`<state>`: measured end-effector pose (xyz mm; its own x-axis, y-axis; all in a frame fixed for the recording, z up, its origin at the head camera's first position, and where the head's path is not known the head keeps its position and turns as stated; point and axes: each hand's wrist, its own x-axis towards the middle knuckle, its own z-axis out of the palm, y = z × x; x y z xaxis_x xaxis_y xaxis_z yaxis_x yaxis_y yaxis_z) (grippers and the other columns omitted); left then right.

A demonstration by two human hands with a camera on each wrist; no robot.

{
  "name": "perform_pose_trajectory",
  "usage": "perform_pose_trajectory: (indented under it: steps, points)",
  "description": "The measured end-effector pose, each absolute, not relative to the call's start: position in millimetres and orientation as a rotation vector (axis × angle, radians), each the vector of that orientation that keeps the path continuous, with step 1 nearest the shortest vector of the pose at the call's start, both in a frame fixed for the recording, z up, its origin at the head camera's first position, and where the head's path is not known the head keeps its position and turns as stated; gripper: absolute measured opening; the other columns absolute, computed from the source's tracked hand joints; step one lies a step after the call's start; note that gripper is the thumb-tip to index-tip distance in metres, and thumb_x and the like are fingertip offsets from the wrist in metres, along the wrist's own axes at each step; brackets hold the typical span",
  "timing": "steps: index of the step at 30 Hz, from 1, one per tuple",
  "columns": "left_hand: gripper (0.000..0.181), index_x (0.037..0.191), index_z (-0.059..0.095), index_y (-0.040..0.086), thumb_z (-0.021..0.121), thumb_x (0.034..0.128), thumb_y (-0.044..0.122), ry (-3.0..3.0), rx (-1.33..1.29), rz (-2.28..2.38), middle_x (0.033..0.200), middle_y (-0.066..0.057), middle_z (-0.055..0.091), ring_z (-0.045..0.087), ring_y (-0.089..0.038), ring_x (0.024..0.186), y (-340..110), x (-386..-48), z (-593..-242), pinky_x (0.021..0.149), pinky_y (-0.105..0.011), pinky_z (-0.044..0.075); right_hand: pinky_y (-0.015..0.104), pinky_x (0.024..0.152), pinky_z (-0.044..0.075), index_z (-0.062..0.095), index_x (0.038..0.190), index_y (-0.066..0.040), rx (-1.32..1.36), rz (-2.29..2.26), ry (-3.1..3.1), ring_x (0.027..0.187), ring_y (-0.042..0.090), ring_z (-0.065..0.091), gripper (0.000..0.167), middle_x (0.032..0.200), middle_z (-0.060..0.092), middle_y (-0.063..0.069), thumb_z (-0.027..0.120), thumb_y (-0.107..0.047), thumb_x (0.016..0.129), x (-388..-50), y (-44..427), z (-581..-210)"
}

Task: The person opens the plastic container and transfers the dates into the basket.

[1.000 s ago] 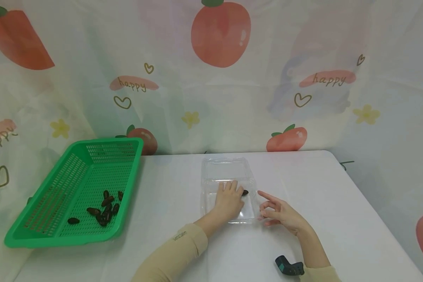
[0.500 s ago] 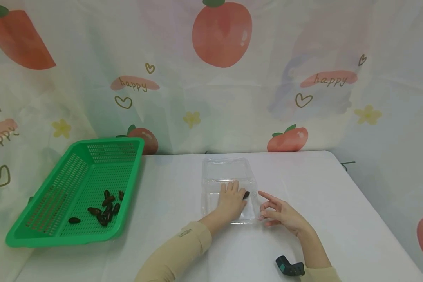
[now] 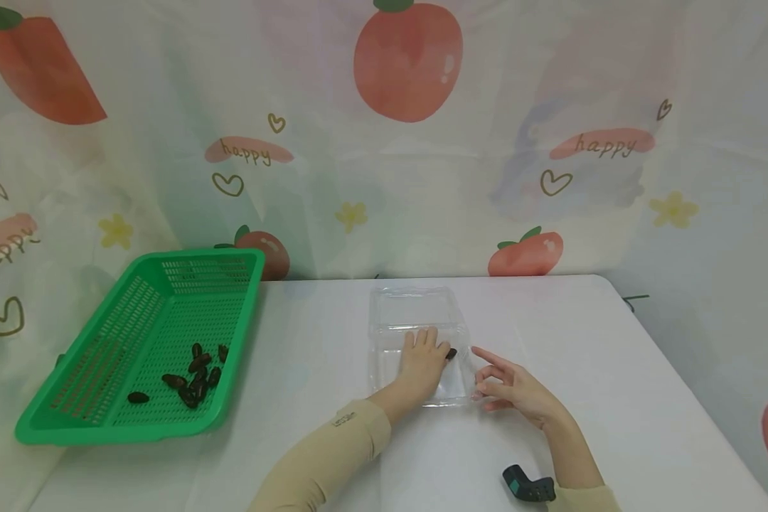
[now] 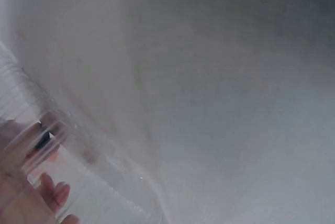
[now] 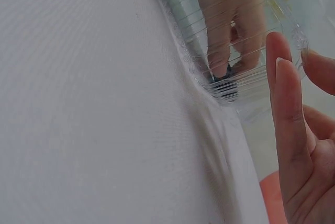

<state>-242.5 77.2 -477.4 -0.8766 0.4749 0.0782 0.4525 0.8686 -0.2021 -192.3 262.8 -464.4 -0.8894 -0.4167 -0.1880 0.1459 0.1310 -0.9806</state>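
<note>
A clear plastic clamshell box (image 3: 451, 388) lies with its lid (image 3: 416, 308) folded back. My left hand (image 3: 422, 366) reaches into its base and pinches a dark brown oval piece (image 3: 451, 353), which looks like a date. Through the box wall in the right wrist view, thumb and finger hold that piece (image 5: 226, 85) low down. At the box's right side is my right hand (image 3: 518, 395), index finger straight and the others loosely bent. One right finger (image 5: 314, 67) touches the box rim in the right wrist view.
On the left stands a green plastic basket (image 3: 144, 431) holding several similar dark oval pieces (image 3: 195, 387). A black wrist device (image 3: 528, 485) is near the right sleeve. Behind the white table (image 3: 461, 462) hangs a printed fruit curtain (image 3: 409, 206).
The dark piece has turned slightly beside my left fingers, and the left hand has shifted a little to the right. My right hand keeps its place at the box's side.
</note>
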Motion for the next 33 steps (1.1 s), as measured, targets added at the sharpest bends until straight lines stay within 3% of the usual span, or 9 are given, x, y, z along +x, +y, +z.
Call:
perform_pose_trajectory:
  steps: [15,33]
  points:
    - [0.029,0.117,0.054,0.029,0.046,0.0926,0.042,-2.913,-0.756,0.199,0.114,0.003,0.046,0.042,-0.015,0.105,73.7,-242.7,-471.9,0.091,-0.035,0.032,0.03,0.066,0.053,0.014,0.145,-0.001,-0.246,-1.811,2.001,0.076,0.013,0.062,0.072,0.092,0.051,0.002,0.058,-0.007,0.088,-191.9,262.7,-464.4]
    - [0.022,0.111,0.052,0.028,0.05,0.0913,0.039,-2.793,-0.701,0.125,0.104,0.003,0.044,0.042,-0.016,0.097,35.7,-243.2,-452.2,0.087,-0.035,0.031,0.031,0.067,0.053,0.012,0.145,-0.002,-0.245,-1.799,2.008,0.08,0.016,0.064,0.071,0.091,0.051,0.001,0.056,-0.006,0.089,-192.3,263.3,-463.6]
